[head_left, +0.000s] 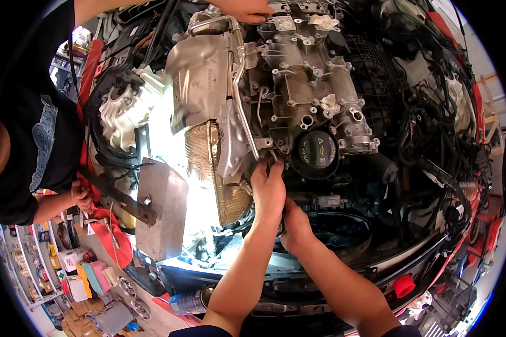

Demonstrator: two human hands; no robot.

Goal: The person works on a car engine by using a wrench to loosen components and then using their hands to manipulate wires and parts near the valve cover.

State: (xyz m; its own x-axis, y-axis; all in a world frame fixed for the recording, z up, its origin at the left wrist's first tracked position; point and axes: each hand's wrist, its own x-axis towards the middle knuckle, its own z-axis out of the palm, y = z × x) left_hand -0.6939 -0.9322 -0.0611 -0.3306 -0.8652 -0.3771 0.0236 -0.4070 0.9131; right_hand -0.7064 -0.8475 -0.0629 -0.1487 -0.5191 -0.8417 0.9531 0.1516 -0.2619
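Both my hands are in the engine bay, just in front of the engine's metal top cover [298,84]. My left hand [269,190] is closed, thumb and fingers pinched by the lower end of a thin metal pipe [243,106]; whatever sits between the fingertips is too small to make out. Just right of these fingertips is the round black oil filler cap [315,156]. Lower and to the right, my right hand [296,226] is curled closed beside my left wrist. Its fingertips are partly hidden, and I cannot make out what they hold.
A co-worker in a black shirt stands at left, one hand [82,196] by the red fender cover [118,238], the other [244,8] over the engine's far end. Bright light surrounds a metal box [162,210]. A spray can [188,303] lies at the front edge.
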